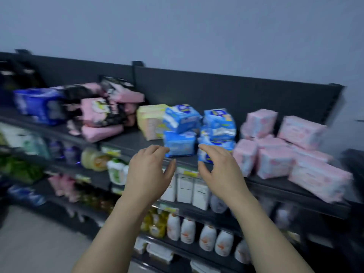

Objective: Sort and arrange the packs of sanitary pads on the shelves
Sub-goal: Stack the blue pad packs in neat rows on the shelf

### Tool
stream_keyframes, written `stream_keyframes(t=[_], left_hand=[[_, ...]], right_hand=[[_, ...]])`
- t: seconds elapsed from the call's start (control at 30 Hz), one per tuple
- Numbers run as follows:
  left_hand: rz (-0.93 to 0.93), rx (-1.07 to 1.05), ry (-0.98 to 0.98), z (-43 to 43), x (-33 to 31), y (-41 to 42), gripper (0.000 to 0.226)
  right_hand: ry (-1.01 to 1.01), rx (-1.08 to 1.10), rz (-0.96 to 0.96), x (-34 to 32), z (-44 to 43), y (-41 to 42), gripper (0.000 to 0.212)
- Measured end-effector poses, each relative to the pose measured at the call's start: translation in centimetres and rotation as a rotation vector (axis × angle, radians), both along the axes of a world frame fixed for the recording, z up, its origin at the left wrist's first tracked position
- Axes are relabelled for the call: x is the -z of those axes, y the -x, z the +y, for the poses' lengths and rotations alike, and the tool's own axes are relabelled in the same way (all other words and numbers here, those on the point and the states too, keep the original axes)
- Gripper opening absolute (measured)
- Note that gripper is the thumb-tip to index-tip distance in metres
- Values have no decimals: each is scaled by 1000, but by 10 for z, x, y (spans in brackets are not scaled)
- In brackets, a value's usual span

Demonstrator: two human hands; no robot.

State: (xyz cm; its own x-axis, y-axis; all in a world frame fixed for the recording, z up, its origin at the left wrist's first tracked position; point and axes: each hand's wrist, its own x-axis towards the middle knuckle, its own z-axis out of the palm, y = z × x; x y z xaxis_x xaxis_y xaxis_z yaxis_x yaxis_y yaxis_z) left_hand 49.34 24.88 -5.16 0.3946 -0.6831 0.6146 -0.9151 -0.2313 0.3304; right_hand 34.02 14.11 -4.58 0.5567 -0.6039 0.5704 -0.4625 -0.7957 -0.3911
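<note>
Blue is the colour just ahead of both hands: the left hand [151, 170] and the right hand [218, 170] hover side by side at the front edge of the dark metal top shelf [126, 138], fingers loosely spread and curved, grasping nothing. Whether any fingertip touches a pack I cannot tell through the blur. Directly beyond them sit the glossy blue-and-white plastic packs of sanitary pads [180, 133], piled in two short, crooked stacks. To the right lie the soft pale pink packs [275, 154], grouped by kind but tumbled, several tilted and one at the shelf's front edge. Behind and left of the blue ones stands a pale yellow pack [150, 121]; farther left is a loose heap of pink-and-black packs [102, 113], and farthest a dark blue pack [39, 103]. I judge the sorting by colour largely done, while squaring the packs into neat rows is mostly left, with the blue stacks likely next. No brand or label can be read: the prints are smeared, and the yellow shelf-edge tags [111, 151] are illegible too.
</note>
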Motion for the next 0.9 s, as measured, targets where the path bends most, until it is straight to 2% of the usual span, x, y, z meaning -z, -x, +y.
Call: stream_keyframes(t=[0.2,0.47,0.67,0.9], left_hand=[[-20,-211,-73,99,-2,-118,35],[-43,-397,-115,193,-10,-244,26],[2,-486,-134,215,-5,-316,33],[42,-587,-139,199,2,-402,36]], right_hand=[[-35,-195,57,2,63,-139,42],[-27,-334,54,2,134,-286,42],[-34,-397,89,-1,148,-360,41],[-54,-466,118,3,120,-459,42]])
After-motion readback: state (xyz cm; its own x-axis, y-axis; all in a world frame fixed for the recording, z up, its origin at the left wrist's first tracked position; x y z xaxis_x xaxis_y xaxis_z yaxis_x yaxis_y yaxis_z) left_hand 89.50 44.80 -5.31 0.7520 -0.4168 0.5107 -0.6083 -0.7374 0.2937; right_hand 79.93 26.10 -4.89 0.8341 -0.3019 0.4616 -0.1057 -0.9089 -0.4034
